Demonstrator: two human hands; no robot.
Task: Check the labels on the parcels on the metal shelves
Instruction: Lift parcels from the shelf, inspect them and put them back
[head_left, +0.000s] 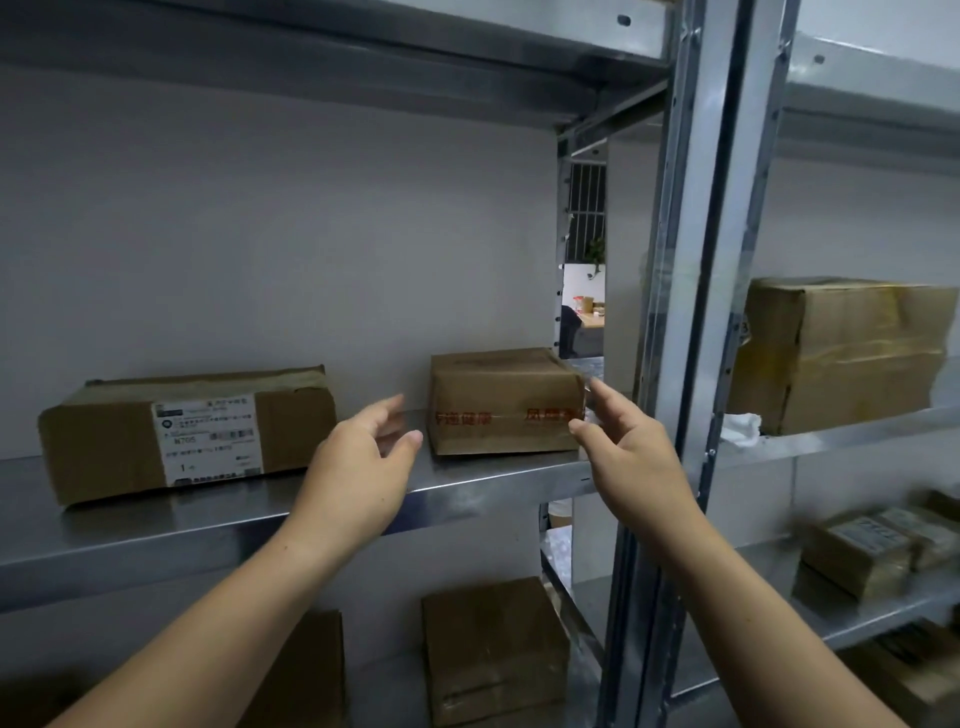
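Framing the small box (504, 402) with both hands, I read the shelf (208, 525) from left to right. Well left of it lies the long box (104, 447), its white label (210, 441) facing me. Just left of it my left hand (358, 467) is spread and loose, holding nothing, clear of the cardboard. The small box shows only red print on tape, no label on the face I see. At its right edge my right hand (631, 452) is spread too, thumb and forefinger by the corner; I cannot tell whether they touch; nothing is grasped. Right of it stands the post (675, 312). My worry: the label is probably on a hidden side, so the box needs turning; a one-sided pinch could let it slip off the shelf edge, or swing it into the post.
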